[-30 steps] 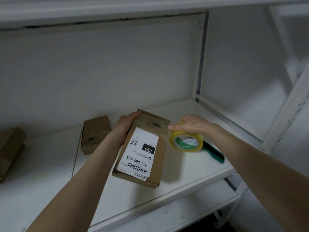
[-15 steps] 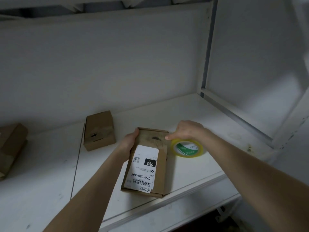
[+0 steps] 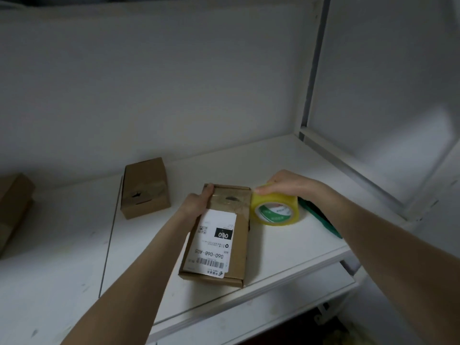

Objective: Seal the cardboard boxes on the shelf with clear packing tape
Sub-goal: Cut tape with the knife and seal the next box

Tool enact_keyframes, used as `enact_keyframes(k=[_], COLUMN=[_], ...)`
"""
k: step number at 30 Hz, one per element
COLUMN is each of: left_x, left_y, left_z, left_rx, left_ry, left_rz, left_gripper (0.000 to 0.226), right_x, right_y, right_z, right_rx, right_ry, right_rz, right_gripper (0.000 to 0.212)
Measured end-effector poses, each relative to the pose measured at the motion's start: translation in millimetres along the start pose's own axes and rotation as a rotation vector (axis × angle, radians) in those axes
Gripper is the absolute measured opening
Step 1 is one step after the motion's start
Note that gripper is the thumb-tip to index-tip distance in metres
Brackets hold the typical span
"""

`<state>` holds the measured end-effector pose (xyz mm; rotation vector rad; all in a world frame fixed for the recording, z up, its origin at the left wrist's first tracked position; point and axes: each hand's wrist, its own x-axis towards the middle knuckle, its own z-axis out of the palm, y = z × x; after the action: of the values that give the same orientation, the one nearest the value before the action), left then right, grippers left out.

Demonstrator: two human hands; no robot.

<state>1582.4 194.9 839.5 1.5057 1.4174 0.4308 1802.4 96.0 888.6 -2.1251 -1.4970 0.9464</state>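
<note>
A flat cardboard box (image 3: 239, 245) with a white shipping label lies on the white shelf (image 3: 286, 247), its long side pointing away from me. My left hand (image 3: 196, 202) grips its far left corner, thumb on top. My right hand (image 3: 281, 183) holds a roll of clear yellowish tape (image 3: 273, 209) with a green and white core, tilted on its edge just right of the box's far end. Shiny tape covers the far end of the box's top.
A smaller cardboard box (image 3: 145, 188) stands further back on the left, and another box (image 3: 12, 207) sits at the far left edge. A green tool (image 3: 321, 217) lies on the shelf behind my right forearm. A white upright post (image 3: 311, 78) rises at the back right.
The tape roll has gone from flat on the shelf to tilted on its edge in my right hand. The box stays put under my left hand. My view has shifted.
</note>
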Motion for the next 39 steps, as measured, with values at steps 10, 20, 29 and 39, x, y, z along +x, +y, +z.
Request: enact_keyframes(k=[10,20,29,39], left_x=[-7,-24,-26,-55], left_y=[37,46,51,90], left_z=[-25,-17,16,19], left_rx=[-0.191,-0.464,-0.395,-0.133], left_ry=[-0.033,-0.297,-0.194,-0.408], left_rz=[0.005,-0.071,-0.042,0.238], left_gripper=[0.06,0.057,0.057,0.042], right_x=[-24,-39,-33,-22], right_y=[4,-2,-16,-37], right_z=[-33,-26,-32,-23], right_rx=[0.266,0.284,0.429,-0.052], right_ry=[0.131,0.112,0.251,0.377], right_rz=[-0.185,-0.242,-0.163,0.079], right_gripper=[0.044,0.033,0.048,0.055])
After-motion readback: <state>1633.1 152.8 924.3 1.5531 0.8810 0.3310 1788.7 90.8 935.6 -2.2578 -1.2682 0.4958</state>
